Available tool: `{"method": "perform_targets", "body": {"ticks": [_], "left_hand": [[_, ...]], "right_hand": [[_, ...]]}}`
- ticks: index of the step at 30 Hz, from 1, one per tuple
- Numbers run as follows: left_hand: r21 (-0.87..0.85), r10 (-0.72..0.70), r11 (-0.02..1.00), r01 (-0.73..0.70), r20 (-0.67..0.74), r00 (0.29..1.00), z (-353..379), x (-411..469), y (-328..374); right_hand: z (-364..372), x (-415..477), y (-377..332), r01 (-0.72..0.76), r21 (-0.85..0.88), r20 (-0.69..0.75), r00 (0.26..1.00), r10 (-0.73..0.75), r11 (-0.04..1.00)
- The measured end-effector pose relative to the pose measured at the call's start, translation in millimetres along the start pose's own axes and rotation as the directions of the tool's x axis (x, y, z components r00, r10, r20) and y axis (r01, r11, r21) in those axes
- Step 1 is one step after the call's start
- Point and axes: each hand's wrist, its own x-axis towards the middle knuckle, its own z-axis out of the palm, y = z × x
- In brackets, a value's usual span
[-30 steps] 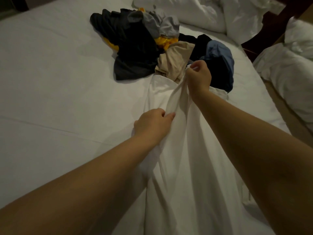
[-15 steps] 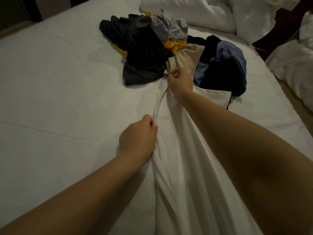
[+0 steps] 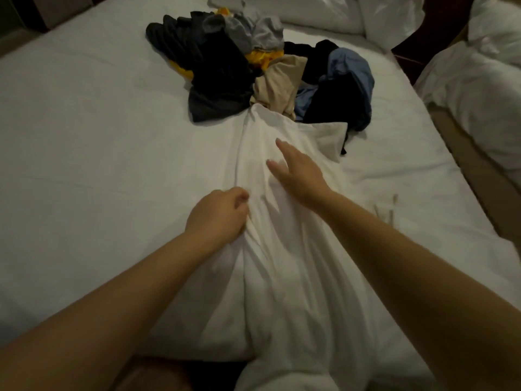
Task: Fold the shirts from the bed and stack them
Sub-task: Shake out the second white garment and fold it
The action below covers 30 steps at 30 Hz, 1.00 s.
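Observation:
A white shirt [image 3: 284, 266] lies stretched lengthwise down the bed, from the clothes pile toward me, its near end hanging over the bed's front edge. My left hand [image 3: 217, 215] grips a bunched fold at the shirt's left edge. My right hand [image 3: 298, 170] lies flat on the shirt's upper part with fingers straight and spread. Behind the shirt sits a pile of crumpled shirts [image 3: 253, 66]: black, grey, yellow, beige and blue ones.
The bed [image 3: 84, 142] has a white sheet, with wide bare sheet to the left of the shirt. White pillows [image 3: 318, 9] lie at the head. A second bed with white bedding [image 3: 485, 80] stands to the right across a narrow gap.
My right hand let go of the shirt's top edge and now lies flat on the fabric, nearer to me. The shirt has dropped onto the bed. My left hand keeps its grip.

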Motion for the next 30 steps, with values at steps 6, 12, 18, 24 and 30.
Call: {"method": "perform_targets", "body": {"ticks": [6,12,18,24,30], "left_hand": [[0.191,0.260,0.950,-0.249,-0.039,0.965,14.8,-70.6,3.2],[0.359,0.423,0.813,-0.459,0.178,0.888,47.3,-118.6,4.0],[0.047,0.199,0.979,-0.199,0.016,0.980,61.0,-168.5,-5.0],[-0.260,-0.005,0.965,0.021,0.062,0.998,64.6,-236.6,6.0],[-0.057,-0.202,0.975,0.214,0.169,0.965,68.7,-254.4,-11.3]], "right_hand": [[-7.7,-191.2,-8.8,-0.148,0.190,0.154,0.981,0.119,0.971],[22.3,-289.0,1.7,-0.348,0.394,0.167,0.937,0.306,0.851],[43.4,-308.3,-5.2,-0.340,0.543,0.031,0.922,0.386,0.768],[39.1,-333.8,-7.5,-0.337,0.562,0.091,0.933,0.349,0.755],[36.0,-389.7,-8.2,-0.240,0.382,0.124,0.970,0.208,0.893]]}}
